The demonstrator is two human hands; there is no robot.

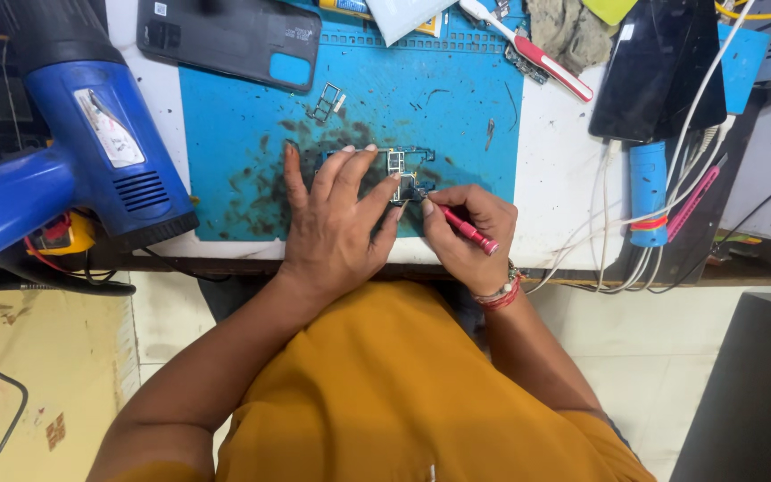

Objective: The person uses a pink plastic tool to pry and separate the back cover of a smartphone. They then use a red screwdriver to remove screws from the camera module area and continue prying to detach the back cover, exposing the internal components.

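Your desk point(564, 161) was a proper repair-bench mess: white top, a stained blue work mat point(457, 116) in the middle, a big blue heat gun point(100, 143) parked on the left, a dark phone back cover point(225, 40) up top, and another dark phone point(658, 67) plus a tangle of white cables point(617, 223) off to the right. There was also a small metal card tray point(327, 101) lying loose on the mat and a red-and-white tool point(542, 54) near the top edge. Progress-wise, I'd say you were mid-job: the phone already looked opened up, with the small circuit board point(399, 171) out on the mat near the front edge, and nothing pointed to reassembly having begun. Your left hand point(336, 223) was spread flat, palm down, fingers fanned out, with the fingertips pinning the board's left side, so an open grip pressing rather than clasping. Your right hand point(466, 228) was curled into a closed pinch grip around a thin red screwdriver point(466, 228), tip angled up-left onto the board's lower right corner, wrist low at the desk edge.
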